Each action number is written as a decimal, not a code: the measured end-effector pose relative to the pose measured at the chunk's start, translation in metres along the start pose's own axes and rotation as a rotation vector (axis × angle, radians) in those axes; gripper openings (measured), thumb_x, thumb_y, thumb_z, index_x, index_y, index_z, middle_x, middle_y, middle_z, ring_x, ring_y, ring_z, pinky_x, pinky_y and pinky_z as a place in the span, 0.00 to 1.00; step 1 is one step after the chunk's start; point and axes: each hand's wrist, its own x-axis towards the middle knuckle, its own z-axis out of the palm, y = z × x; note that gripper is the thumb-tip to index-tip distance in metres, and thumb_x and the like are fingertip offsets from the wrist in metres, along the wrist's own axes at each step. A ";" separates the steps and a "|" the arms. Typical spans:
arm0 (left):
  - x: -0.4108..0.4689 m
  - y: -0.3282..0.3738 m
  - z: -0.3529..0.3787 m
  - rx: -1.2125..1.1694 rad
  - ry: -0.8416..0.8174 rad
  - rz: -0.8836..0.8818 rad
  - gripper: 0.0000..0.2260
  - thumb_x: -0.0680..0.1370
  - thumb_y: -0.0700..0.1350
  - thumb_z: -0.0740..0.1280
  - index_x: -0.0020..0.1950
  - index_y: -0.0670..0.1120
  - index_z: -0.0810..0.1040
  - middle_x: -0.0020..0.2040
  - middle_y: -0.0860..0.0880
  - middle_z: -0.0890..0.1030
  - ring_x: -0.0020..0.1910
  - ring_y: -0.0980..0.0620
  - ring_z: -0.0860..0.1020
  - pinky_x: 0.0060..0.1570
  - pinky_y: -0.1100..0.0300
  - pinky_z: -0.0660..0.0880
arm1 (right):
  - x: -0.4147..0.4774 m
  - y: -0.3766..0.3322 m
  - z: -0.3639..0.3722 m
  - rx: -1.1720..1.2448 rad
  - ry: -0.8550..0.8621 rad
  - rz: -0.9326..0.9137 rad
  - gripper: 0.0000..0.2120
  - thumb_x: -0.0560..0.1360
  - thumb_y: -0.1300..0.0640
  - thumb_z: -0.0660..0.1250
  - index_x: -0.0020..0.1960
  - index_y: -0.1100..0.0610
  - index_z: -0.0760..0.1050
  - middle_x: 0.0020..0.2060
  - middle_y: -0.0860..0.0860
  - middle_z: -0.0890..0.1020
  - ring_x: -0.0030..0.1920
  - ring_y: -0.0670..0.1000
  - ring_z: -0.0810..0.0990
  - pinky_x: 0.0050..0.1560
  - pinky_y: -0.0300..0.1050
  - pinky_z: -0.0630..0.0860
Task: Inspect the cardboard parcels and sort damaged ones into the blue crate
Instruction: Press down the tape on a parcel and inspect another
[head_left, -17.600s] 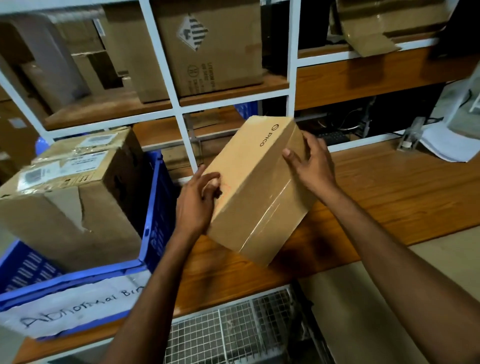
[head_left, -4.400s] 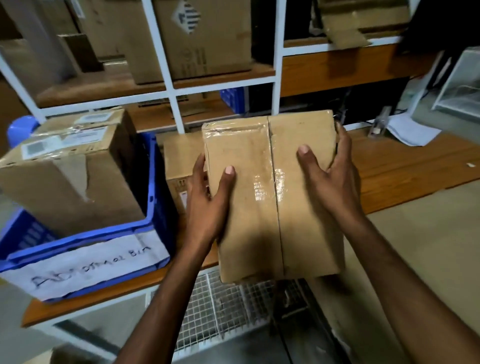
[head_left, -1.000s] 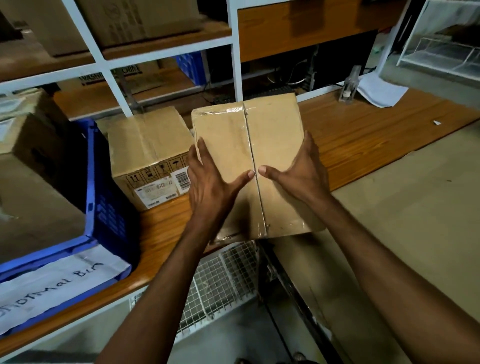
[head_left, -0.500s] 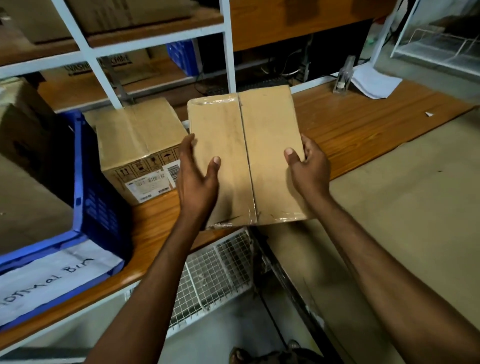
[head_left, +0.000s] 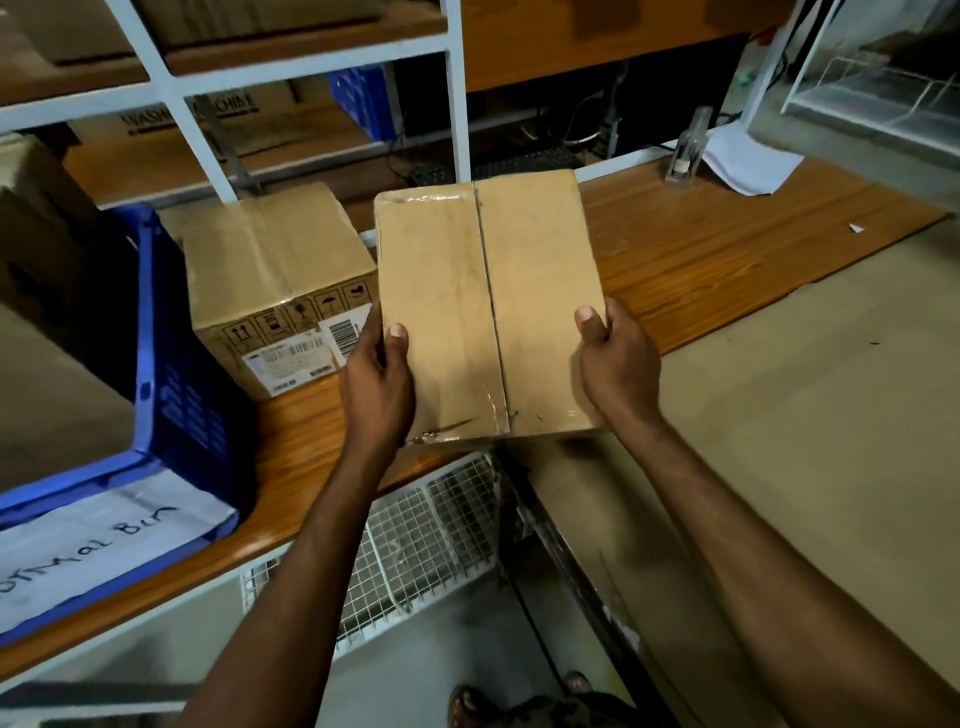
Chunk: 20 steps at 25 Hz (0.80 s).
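I hold a taped brown cardboard parcel (head_left: 488, 312) flat over the front edge of the wooden bench, its centre seam facing up. My left hand (head_left: 376, 384) grips its near-left edge, thumb on top. My right hand (head_left: 615, 364) grips the near-right edge, thumb on top. The tape near the parcel's front edge looks wrinkled. The blue crate (head_left: 182, 384) stands at the left with a handwritten paper label and a large cardboard box (head_left: 47, 374) inside. Another parcel (head_left: 275, 280) with barcode labels sits on the bench between the crate and the held parcel.
White shelving (head_left: 457, 93) with more cardboard boxes rises behind the wooden bench (head_left: 701, 260). A clear tape dispenser (head_left: 685, 150) and papers (head_left: 748, 161) lie at the back right. A large cardboard sheet (head_left: 805, 415) covers the right. A wire mesh rack (head_left: 415, 540) sits below the bench edge.
Both hands slid outward along the parcel to its side edges, and the parcel stays flat with its seam up. The view shifted slightly.
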 end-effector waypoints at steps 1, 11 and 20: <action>-0.002 0.002 0.000 0.035 -0.011 -0.004 0.25 0.84 0.57 0.62 0.80 0.53 0.67 0.69 0.61 0.76 0.67 0.60 0.76 0.64 0.57 0.75 | -0.004 0.000 0.000 0.023 -0.034 -0.010 0.26 0.82 0.39 0.64 0.73 0.55 0.71 0.64 0.51 0.80 0.63 0.55 0.78 0.55 0.46 0.71; 0.004 0.020 0.005 0.327 -0.214 -0.012 0.58 0.64 0.64 0.81 0.83 0.49 0.49 0.79 0.45 0.59 0.75 0.48 0.62 0.66 0.57 0.65 | 0.001 -0.005 -0.009 -0.158 -0.358 -0.086 0.66 0.64 0.33 0.79 0.82 0.47 0.36 0.83 0.53 0.53 0.77 0.58 0.64 0.63 0.48 0.67; 0.003 0.007 -0.003 0.194 -0.300 0.022 0.56 0.62 0.67 0.81 0.81 0.54 0.56 0.76 0.51 0.66 0.74 0.50 0.67 0.71 0.47 0.73 | 0.003 0.002 -0.024 0.028 -0.411 -0.067 0.58 0.65 0.48 0.84 0.82 0.44 0.48 0.82 0.47 0.57 0.78 0.50 0.59 0.74 0.51 0.64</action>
